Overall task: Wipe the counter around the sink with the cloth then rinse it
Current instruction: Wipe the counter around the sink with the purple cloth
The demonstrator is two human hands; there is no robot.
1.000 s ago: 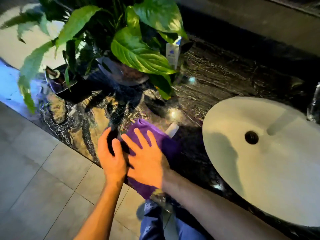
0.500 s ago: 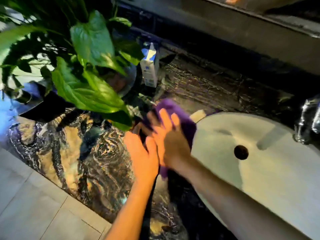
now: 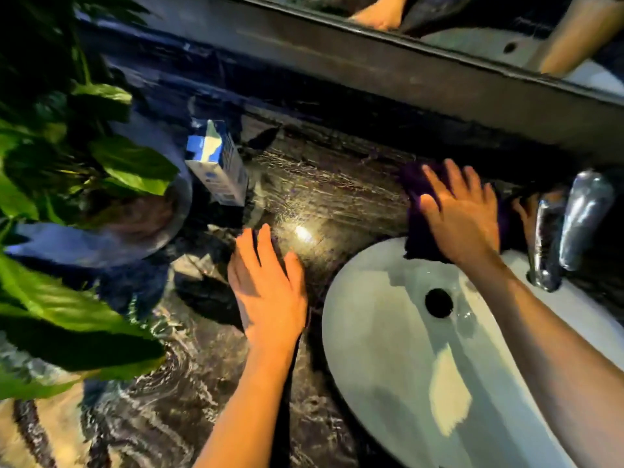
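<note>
right fingers point(image 3: 449, 184) spread, pressing the purple cloth point(image 3: 417, 197) flat on the table point(image 3: 337, 194) behind the sink point(image 3: 388, 349), beside the tap point(image 3: 570, 224). left hand point(image 3: 270, 292) flat on dark marbled stone, fingers loosely together. plant point(image 3: 84, 170), carton point(image 3: 219, 163), mirror point(image 3: 472, 25) behind.

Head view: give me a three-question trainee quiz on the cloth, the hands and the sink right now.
1. True or false: the right hand presses the purple cloth flat with straight fingers.
2. The cloth lies: A) in the basin, B) on the counter behind the sink, left of the faucet, C) beside the carton.
3. What does the left hand rest on?

Key: 1 true; 2 B; 3 the counter.
</note>
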